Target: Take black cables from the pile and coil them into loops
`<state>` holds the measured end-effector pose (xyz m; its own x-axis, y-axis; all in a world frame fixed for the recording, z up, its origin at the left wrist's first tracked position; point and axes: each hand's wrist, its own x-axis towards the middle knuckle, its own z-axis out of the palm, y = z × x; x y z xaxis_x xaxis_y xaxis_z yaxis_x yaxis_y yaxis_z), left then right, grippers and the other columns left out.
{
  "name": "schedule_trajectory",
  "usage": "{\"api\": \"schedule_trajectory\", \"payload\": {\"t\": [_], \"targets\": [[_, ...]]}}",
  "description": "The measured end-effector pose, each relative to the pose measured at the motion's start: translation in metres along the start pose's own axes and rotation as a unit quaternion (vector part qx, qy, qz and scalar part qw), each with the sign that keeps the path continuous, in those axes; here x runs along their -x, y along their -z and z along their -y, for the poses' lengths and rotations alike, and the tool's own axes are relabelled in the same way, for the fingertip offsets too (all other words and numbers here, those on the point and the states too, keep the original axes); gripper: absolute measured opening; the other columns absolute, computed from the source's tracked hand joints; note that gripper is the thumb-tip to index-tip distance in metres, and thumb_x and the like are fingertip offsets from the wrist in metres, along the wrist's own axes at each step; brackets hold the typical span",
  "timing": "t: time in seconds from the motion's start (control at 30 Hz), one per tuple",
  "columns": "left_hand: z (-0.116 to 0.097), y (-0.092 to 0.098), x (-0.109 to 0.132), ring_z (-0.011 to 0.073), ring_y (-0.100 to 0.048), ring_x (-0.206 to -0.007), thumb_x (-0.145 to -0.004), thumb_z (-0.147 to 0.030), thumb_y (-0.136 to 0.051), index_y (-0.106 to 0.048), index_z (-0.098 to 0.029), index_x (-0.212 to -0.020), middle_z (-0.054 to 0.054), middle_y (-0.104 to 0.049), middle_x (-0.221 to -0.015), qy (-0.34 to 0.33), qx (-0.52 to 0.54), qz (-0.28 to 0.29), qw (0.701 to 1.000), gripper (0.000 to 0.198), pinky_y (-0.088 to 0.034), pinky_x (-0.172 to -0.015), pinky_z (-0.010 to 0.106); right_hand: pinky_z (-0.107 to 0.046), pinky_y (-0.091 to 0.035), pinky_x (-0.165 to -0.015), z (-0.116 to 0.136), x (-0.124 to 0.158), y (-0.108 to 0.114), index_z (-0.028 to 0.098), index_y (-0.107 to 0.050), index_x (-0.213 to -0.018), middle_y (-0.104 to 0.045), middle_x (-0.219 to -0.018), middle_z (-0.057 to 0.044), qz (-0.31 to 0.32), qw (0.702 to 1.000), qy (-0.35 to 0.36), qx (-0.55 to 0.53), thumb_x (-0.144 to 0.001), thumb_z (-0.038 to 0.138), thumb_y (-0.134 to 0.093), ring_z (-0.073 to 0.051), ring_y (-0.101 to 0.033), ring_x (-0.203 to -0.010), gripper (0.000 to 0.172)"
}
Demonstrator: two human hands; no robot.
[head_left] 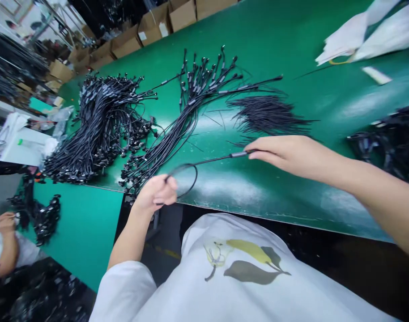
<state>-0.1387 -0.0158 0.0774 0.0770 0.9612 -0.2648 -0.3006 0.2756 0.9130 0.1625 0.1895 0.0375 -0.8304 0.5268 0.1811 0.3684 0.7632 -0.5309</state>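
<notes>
A black cable (pixel 214 159) runs between my hands above the green table's front edge. My left hand (pixel 159 192) is closed on it, and a loop of the cable bulges out beside the fingers. My right hand (pixel 278 152) pinches the far end, just past a grey sleeve (pixel 238 154) on the cable. Behind the right hand lies a pile of thin black ties (pixel 268 114). Beyond the left hand, a bundle of black cables (pixel 177 127) with grey sleeves and small connectors fans out toward the back.
A larger heap of black cables (pixel 97 120) lies at left. Cardboard boxes (pixel 154 22) line the back edge. More black parts (pixel 389 138) and white bags (pixel 368 33) are at right. A co-worker's hand (pixel 6 222) is at far left, by black cables (pixel 40 214).
</notes>
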Motion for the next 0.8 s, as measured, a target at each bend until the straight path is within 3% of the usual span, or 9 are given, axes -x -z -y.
{"api": "schedule_trajectory", "payload": {"t": [0.1, 0.17, 0.3, 0.4, 0.47, 0.53, 0.6, 0.67, 0.8], "targets": [[-0.01, 0.008, 0.009, 0.0047, -0.01, -0.038, -0.095, -0.037, -0.05, -0.067, -0.015, -0.104, -0.011, -0.018, -0.05, -0.117, 0.112, -0.178, 0.971, 0.029, -0.024, -0.036, 0.013, -0.032, -0.047, -0.074, -0.008, 0.019, -0.008, 0.021, -0.069, -0.104, -0.073, -0.101, -0.007, -0.034, 0.999, -0.02, -0.01, -0.099, 0.047, -0.039, -0.019, -0.067, -0.088, 0.041], [-0.011, 0.004, 0.003, 0.0045, -0.02, -0.04, -0.096, -0.03, -0.049, -0.064, -0.015, -0.114, -0.009, -0.027, -0.054, -0.143, 0.11, -0.217, 0.959, 0.028, -0.028, -0.039, 0.011, -0.033, -0.047, -0.073, 0.001, 0.031, -0.019, 0.02, -0.068, -0.11, -0.073, -0.103, -0.009, -0.066, 0.997, -0.01, 0.026, -0.1, 0.041, -0.039, -0.02, -0.067, -0.088, 0.037], [0.008, -0.02, -0.023, 0.0088, -0.054, -0.063, -0.093, -0.035, -0.053, -0.063, -0.018, -0.118, 0.0, -0.057, -0.074, -0.143, -0.051, -0.175, 0.973, 0.031, -0.047, -0.059, 0.018, -0.033, -0.039, -0.055, 0.047, 0.046, -0.044, 0.025, -0.068, -0.094, -0.07, -0.076, -0.006, -0.021, 0.993, 0.097, 0.065, -0.094, 0.026, -0.049, -0.02, -0.062, -0.064, 0.019], [0.03, -0.044, -0.031, 0.0207, -0.061, -0.101, -0.094, -0.041, -0.049, -0.066, -0.018, -0.11, 0.01, -0.067, -0.104, -0.115, -0.258, -0.058, 0.958, 0.033, -0.048, -0.089, 0.032, -0.034, -0.036, -0.054, 0.079, 0.041, -0.048, 0.024, -0.064, -0.078, -0.066, -0.069, -0.004, 0.047, 0.984, 0.172, 0.001, -0.094, 0.022, -0.048, -0.019, -0.058, -0.058, 0.023], [0.041, -0.057, -0.029, 0.0219, -0.061, -0.1, -0.095, -0.04, -0.047, -0.067, -0.017, -0.104, 0.01, -0.068, -0.1, -0.077, -0.334, 0.035, 0.939, 0.031, -0.044, -0.094, 0.035, -0.032, -0.038, -0.059, 0.086, 0.03, -0.044, 0.022, -0.064, -0.079, -0.068, -0.077, -0.005, 0.028, 0.986, 0.151, -0.062, -0.097, 0.023, -0.043, -0.018, -0.06, -0.066, 0.029], [0.048, -0.063, -0.025, 0.0166, -0.06, -0.076, -0.097, -0.04, -0.045, -0.065, -0.017, -0.099, 0.005, -0.065, -0.077, -0.043, -0.323, 0.067, 0.943, 0.03, -0.046, -0.08, 0.031, -0.029, -0.041, -0.065, 0.082, 0.02, -0.041, 0.021, -0.065, -0.087, -0.068, -0.083, -0.003, -0.012, 0.981, 0.095, -0.166, -0.099, 0.027, -0.042, -0.016, -0.061, -0.072, 0.027], [0.054, -0.065, -0.024, 0.0108, -0.046, -0.053, -0.097, -0.042, -0.044, -0.061, -0.017, -0.096, -0.003, -0.052, -0.058, -0.029, -0.242, 0.032, 0.969, 0.03, -0.041, -0.062, 0.026, -0.027, -0.044, -0.072, 0.074, 0.013, -0.047, 0.02, -0.064, -0.101, -0.066, -0.091, -0.003, -0.075, 0.958, 0.03, -0.276, -0.094, 0.04, -0.054, -0.015, -0.06, -0.08, 0.024], [0.06, -0.066, -0.028, 0.0087, -0.034, -0.044, -0.095, -0.047, -0.047, -0.058, -0.018, -0.09, -0.007, -0.039, -0.05, -0.032, -0.131, -0.016, 0.991, 0.031, -0.034, -0.051, 0.024, -0.028, -0.045, -0.076, 0.067, 0.012, -0.063, 0.018, -0.059, -0.111, -0.063, -0.099, -0.006, -0.131, 0.924, -0.023, -0.358, -0.083, 0.053, -0.066, -0.017, -0.059, -0.088, 0.046], [0.073, -0.075, -0.04, 0.0121, -0.048, -0.057, -0.088, -0.057, -0.053, -0.054, -0.018, -0.078, -0.002, -0.045, -0.058, -0.004, -0.023, -0.046, 0.999, 0.04, -0.042, -0.061, 0.027, -0.024, -0.04, -0.059, 0.068, 0.016, -0.095, 0.017, -0.058, -0.082, -0.053, -0.068, 0.001, -0.112, 0.85, -0.15, -0.492, -0.092, 0.052, -0.049, -0.012, -0.05, -0.063, 0.038]]}}
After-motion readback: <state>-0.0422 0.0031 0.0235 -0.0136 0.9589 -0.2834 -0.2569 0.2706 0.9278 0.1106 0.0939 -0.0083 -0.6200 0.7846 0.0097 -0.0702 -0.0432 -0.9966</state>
